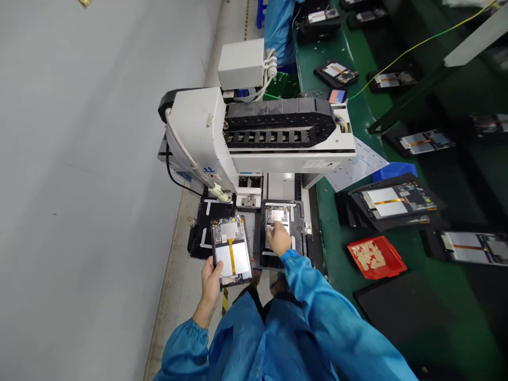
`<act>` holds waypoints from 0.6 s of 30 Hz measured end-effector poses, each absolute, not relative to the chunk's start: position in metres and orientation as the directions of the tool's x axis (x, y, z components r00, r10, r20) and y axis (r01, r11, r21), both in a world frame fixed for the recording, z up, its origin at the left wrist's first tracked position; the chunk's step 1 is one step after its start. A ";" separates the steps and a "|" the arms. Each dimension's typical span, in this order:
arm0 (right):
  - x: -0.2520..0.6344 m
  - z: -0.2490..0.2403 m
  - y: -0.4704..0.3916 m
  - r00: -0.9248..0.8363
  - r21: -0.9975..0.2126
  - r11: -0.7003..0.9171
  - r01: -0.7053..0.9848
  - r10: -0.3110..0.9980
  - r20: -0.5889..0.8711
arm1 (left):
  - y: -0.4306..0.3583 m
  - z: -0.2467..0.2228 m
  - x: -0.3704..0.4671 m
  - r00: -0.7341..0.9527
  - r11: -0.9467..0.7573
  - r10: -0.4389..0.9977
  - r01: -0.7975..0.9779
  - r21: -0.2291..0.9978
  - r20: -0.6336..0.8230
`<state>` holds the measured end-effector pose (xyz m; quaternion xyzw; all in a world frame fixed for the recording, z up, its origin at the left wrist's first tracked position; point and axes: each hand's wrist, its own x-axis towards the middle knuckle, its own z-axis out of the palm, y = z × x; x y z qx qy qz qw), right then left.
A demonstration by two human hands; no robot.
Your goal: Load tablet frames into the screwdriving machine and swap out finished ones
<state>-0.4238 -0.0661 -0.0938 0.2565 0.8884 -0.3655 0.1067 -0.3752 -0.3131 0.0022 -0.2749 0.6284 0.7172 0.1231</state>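
My left hand (211,280) grips the lower left edge of an opened tablet (240,258), its silver battery, orange ribbon cable and circuit board facing up. This tablet is held tilted over the front of the left black fixture (206,219) of a white benchtop machine (198,121). My right hand (280,239) is over the right black fixture (298,222), fingers curled together against a second opened tablet (278,214) lying in it. Whatever those fingertips pinch, if anything, is hidden. A nozzle-like head (219,192) of the machine hangs above the left fixture.
To the right, a green bench (337,280) bears a red tray (391,259) of small beige pieces, stacked opened tablets (391,202), a blue tray (395,170) and a paper sheet (353,166). A grey wall (79,185) stands left. Another person's blue clothing (278,26) shows behind the machine.
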 end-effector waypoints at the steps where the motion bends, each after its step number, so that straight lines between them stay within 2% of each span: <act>1: -0.439 -0.101 -0.068 -0.842 -0.544 0.643 0.539 0.389 -0.374 | -0.316 -0.001 -0.369 -0.813 -0.168 -0.161 -0.536 0.828 -0.559; 5: -0.471 -0.117 -0.081 -0.841 -0.381 0.761 0.525 0.398 -0.366 | -0.323 -0.016 -0.350 -0.800 -0.126 -0.194 -0.553 0.824 -0.567; 8: -0.477 -0.114 -0.088 -0.847 -0.307 0.804 0.509 0.404 -0.346 | -0.324 -0.031 -0.346 -0.801 -0.094 -0.205 -0.556 0.826 -0.562; 13: -0.471 -0.085 -0.078 -0.879 -0.279 0.841 0.464 0.396 -0.267 | -0.309 -0.058 -0.361 -0.844 0.029 -0.131 -0.528 0.849 -0.520; 18: -0.437 -0.056 -0.020 -0.837 -0.263 0.795 0.546 0.504 -0.214 | -0.264 -0.093 -0.389 -0.855 0.101 -0.049 -0.518 0.850 -0.516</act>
